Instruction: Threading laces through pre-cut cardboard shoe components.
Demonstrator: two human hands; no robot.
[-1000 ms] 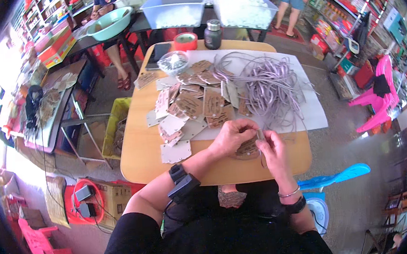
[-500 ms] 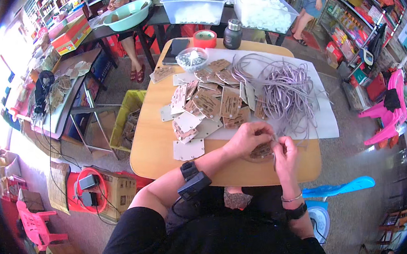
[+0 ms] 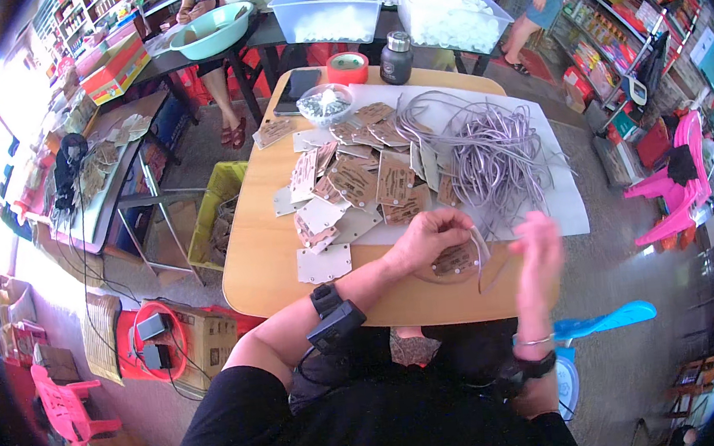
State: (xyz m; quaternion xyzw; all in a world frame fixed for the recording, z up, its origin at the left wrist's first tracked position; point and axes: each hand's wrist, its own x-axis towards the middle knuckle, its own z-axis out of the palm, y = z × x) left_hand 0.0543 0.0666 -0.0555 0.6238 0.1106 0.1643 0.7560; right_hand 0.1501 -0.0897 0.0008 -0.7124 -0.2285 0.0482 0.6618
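My left hand (image 3: pixel 428 240) is closed in a pinch at the upper edge of a small brown printed card (image 3: pixel 455 259), held over the near part of the table. A pale edge and a thin cord (image 3: pixel 482 273) hang beside the card. My right hand (image 3: pixel 539 249) is apart from it to the right, smeared by motion, so its fingers are unclear. Farther out lies a heap of brown and pale cards (image 3: pixel 353 182), with a tangle of greyish-purple cords (image 3: pixel 500 155) at its right.
White paper (image 3: pixel 572 204) lies under the cords on the wooden table (image 3: pixel 250 258). Along its far side are a phone (image 3: pixel 299 90), a bowl of small metal parts (image 3: pixel 325 104), red tape (image 3: pixel 348 68) and a dark bottle (image 3: pixel 396 60). Other people are beyond.
My right hand has let go at the card and moved right, away from my left hand. My left hand keeps its pinch, and more of the card shows.
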